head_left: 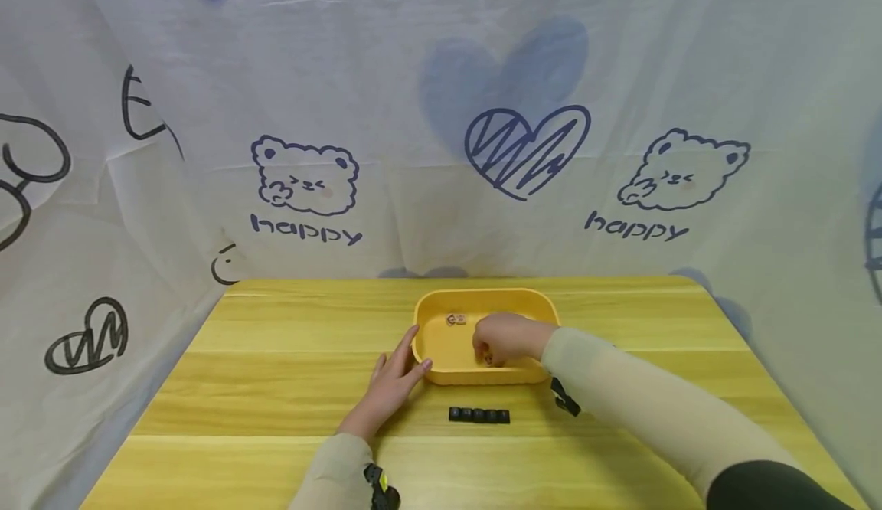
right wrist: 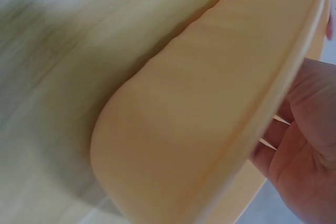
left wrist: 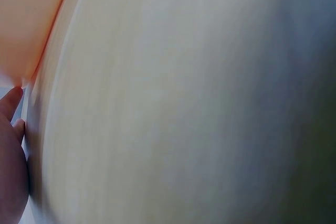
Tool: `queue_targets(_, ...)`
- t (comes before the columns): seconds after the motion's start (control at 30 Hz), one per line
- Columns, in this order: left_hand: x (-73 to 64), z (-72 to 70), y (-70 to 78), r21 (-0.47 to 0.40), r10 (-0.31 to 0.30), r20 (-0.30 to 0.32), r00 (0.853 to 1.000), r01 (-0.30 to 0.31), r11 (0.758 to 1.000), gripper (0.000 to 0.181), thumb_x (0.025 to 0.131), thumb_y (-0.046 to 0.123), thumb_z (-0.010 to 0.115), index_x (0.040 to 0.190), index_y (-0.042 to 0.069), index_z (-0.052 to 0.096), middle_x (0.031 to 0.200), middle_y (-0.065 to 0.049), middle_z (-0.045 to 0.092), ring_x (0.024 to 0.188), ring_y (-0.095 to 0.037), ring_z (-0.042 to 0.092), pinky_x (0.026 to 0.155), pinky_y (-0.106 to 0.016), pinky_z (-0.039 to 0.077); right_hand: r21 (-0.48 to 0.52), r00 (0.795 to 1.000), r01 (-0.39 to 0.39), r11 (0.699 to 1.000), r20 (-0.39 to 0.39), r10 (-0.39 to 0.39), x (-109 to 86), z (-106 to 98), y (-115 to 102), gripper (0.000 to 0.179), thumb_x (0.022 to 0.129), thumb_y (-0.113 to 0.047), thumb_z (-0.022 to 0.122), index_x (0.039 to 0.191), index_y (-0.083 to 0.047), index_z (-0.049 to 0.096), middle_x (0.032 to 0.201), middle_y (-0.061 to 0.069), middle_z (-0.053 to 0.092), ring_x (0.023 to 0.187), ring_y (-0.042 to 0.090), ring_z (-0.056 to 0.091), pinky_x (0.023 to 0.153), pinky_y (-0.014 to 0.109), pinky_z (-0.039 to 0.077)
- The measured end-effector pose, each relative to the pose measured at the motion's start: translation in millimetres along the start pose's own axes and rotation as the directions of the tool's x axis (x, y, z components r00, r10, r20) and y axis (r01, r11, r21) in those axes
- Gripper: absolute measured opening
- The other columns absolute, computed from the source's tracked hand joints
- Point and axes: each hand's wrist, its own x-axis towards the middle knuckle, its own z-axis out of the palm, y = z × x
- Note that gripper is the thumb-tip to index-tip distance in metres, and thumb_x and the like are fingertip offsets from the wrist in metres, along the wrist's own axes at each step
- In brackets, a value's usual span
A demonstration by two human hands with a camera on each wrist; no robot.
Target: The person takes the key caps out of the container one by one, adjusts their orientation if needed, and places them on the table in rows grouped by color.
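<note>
A shallow yellow tray (head_left: pixel 451 377) with rounded corners stands on the table. My left hand (head_left: pixel 389 387) touches its near left corner, thumb at the front rim and the other fingers along the left side, fairly straight. My right hand (head_left: pixel 506 338) reaches down inside the tray with bent fingers. By those fingers shows a small brown-patterned piece (head_left: pixel 488 358); whether they pinch it is hidden. Farther back on the tray floor lies another small patterned piece (head_left: pixel 455 319). In the right wrist view the tray wall (right wrist: pixel 173 129) covers the right fingertips.
In front of the tray a short row of small black blocks (head_left: pixel 478 416) lies on the wood-grained table (head_left: pixel 276 403). Behind the table hangs a pale cloth (head_left: pixel 413 188) printed with hearts and bears. Black wrist straps show on both sleeves.
</note>
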Motion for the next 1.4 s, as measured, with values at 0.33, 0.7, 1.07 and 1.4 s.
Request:
queue_targets(0.33, 1.3, 4.5, 2.3, 0.001, 0.0, 0.004, 1.0, 0.0, 1.0, 0.069, 0.101, 0.041, 0.051, 0.158, 0.023, 0.016, 0.157, -0.015, 0.027, 0.142, -0.032, 0.027, 0.113, -0.056, -0.005, 0.033, 0.999, -0.015, 0.999, -0.03, 0.016, -8.0, 6, 11, 0.021, 0.085, 0.0, 0.07, 0.071, -0.015, 0.067, 0.062, -0.01, 0.046, 0.063, 0.008, 0.041, 0.068, 0.028, 0.042)
queue_targets(0.7, 1.1, 2.7, 2.9, -0.002, -0.009, -0.001, 1.0, 0.009, 1.0, 0.07, 0.101, 0.042, 0.051, 0.158, 0.022, 0.016, 0.155, -0.018, 0.03, 0.14, -0.033, 0.033, 0.114, -0.056, -0.005, 0.066, 0.997, -0.068, 0.995, -0.035, 0.07, -22.9, -8, 21, 0.013, 0.085, -0.002, 0.069, 0.087, -0.014, 0.072, 0.082, -0.007, 0.064, 0.073, 0.011, 0.055, 0.069, 0.03, 0.049)
queue_targets(1.07, 0.2, 0.9, 3.8, 0.008, -0.008, 0.006, 1.0, 0.008, 1.0, 0.071, 0.101, 0.046, 0.048, 0.158, 0.022, 0.014, 0.157, -0.016, 0.025, 0.138, -0.033, 0.036, 0.114, -0.055, -0.006, -0.066, 0.985, 0.089, 0.994, -0.145, -0.098, -50.4, -19, 23, 0.009, 0.082, 0.0, 0.069, 0.085, -0.007, 0.075, 0.083, -0.001, 0.062, 0.077, 0.015, 0.059, 0.073, 0.031, 0.052)
queue_targets(1.4, 0.4, 2.5, 2.8, 0.023, -0.008, 0.007, 1.0, 0.008, 1.0, 0.071, 0.101, 0.046, 0.048, 0.158, 0.021, 0.014, 0.156, -0.017, 0.026, 0.141, -0.033, 0.031, 0.114, -0.057, -0.005, -0.008, 0.967, 0.108, 0.994, -0.232, -0.107, -75.4, -19, 22, 0.013, 0.081, 0.003, 0.072, 0.091, -0.003, 0.077, 0.08, -0.001, 0.055, 0.071, 0.01, 0.051, 0.067, 0.026, 0.048)
